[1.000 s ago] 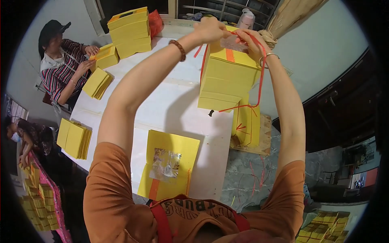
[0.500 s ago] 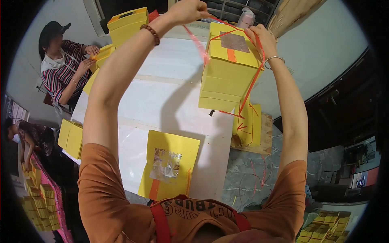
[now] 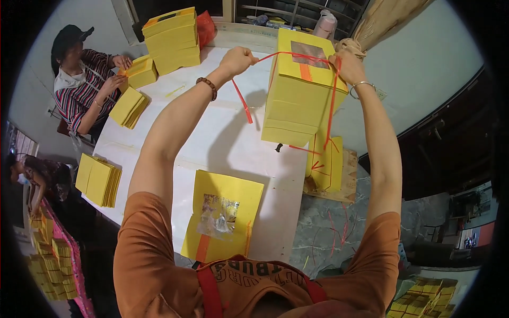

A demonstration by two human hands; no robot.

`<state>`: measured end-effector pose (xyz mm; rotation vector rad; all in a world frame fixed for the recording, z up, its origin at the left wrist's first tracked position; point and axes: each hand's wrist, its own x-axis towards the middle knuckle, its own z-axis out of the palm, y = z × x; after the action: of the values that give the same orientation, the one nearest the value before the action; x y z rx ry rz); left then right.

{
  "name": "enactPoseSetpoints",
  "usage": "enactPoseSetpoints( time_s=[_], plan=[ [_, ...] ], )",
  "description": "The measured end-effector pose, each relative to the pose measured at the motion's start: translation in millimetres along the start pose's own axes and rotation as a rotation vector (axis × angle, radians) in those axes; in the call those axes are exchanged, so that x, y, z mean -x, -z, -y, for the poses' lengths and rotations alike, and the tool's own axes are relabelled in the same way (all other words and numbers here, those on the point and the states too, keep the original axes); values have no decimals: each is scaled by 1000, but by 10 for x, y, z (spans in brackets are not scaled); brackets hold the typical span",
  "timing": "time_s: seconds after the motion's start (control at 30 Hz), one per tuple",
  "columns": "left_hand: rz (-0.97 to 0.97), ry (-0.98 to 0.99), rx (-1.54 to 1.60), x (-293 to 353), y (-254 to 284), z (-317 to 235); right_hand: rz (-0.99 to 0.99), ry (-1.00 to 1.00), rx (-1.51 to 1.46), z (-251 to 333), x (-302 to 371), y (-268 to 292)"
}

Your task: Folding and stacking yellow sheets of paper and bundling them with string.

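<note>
A tall stack of yellow paper stands upright at the table's far right, with a silvery square and an orange band on its top sheet. Red plastic ribbon stretches across this top between my hands. My left hand, off the stack's left side, is closed on the ribbon, and a loose end dangles below it. At the top's right edge, my right hand is closed on the ribbon too; a length hangs from it down the stack's right side. Nearer me lies another yellow paper stack with a silvery square.
Tied yellow bundles sit on a wooden board right of the white table. More paper stacks line the table's left side. A person in a striped top handles paper there; another person bends at lower left. A pink bottle stands behind.
My left hand has come down and left toward me, drawing the ribbon across the stack's top. The loose ribbon end has swung down. My right hand has shifted slightly right and nearer.
</note>
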<state>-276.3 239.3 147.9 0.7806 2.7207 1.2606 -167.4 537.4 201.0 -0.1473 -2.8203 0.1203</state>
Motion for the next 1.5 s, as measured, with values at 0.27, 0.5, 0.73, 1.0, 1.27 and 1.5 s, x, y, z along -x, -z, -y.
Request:
enactPoseSetpoints(
  time_s=[0.27, 0.5, 0.73, 1.0, 1.27, 1.5],
  plan=[
    [-46, 57, -62, -34, -41, 185, 163, -66, -1417, 475, -180, 46],
    [-203, -107, 304, -36, 406, -289, 276, 81, -1367, 632, -87, 8],
    [251, -378, 285, 231, 207, -1222, 335, 190, -1106, 725, -46, -39],
    [-38, -406, -148, -58, 123, -1157, 235, 296, -1056, 687, -166, -215],
    [309, -122, 351, -63, 118, -1070, 208, 258, -983, 718, -72, -115],
    [252, -83, 305, -150, 41, -1059, 193, 289, -811, 762, -99, -73]
  ],
)
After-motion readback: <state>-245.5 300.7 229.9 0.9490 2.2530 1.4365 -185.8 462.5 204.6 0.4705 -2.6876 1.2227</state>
